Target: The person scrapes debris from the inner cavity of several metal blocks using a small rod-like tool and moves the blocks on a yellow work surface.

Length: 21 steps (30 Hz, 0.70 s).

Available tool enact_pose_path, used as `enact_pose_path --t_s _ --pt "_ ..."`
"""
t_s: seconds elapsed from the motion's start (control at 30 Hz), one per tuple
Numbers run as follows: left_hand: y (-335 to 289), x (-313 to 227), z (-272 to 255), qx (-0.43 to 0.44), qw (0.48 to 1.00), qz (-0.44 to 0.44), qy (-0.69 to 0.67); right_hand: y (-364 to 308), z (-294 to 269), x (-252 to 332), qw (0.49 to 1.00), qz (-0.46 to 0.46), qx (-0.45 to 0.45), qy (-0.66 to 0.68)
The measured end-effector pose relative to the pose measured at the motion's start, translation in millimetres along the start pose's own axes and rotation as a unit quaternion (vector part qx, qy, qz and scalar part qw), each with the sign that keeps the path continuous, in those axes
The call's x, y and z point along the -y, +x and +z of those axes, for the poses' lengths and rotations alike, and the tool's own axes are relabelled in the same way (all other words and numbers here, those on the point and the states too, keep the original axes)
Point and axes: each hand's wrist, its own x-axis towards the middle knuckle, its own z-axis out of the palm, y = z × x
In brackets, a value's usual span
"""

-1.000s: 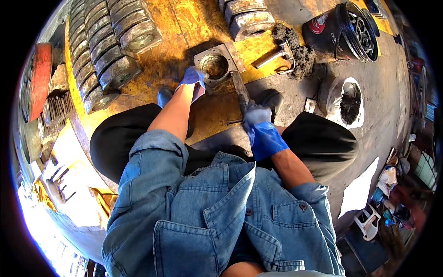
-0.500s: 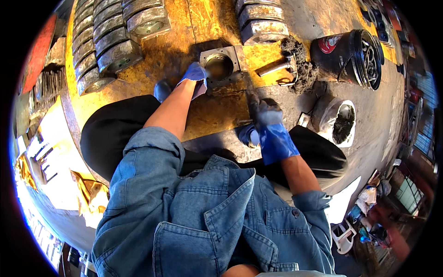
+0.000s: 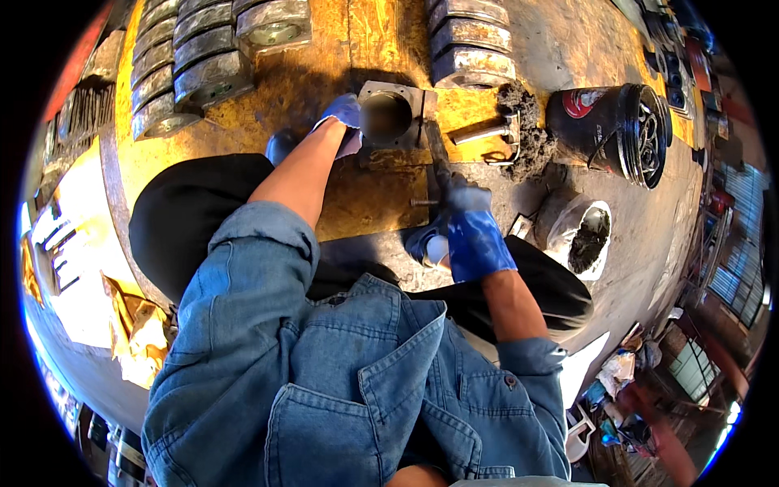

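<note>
while our left hand (image 3: 344,115) rests at the left edge of the bored metal block (image 3: 414,99), in the upper middle of the frame, we cannot tell whether its fingers pinch or merely brace. our right hand (image 3: 468,200) is wrapped round a dark bar (image 3: 438,149) that ends near the block's right side. we should hold the block steady and our grip firm.
</note>
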Motion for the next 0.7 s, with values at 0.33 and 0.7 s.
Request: enact_pose_path --t_s 0.33,0.7 --pt "-22.8 23.0 17.9 -0.068 0.983 -0.057 -0.158 -1.3 -8.0 -24.1 0.998 -0.068 -0.006 -0.012" --pt "-57.0 17.1 45.9 -0.057 0.977 -0.077 -0.189 94.7 -111.2 44.1 0.98 -0.194 -0.053 -0.003"
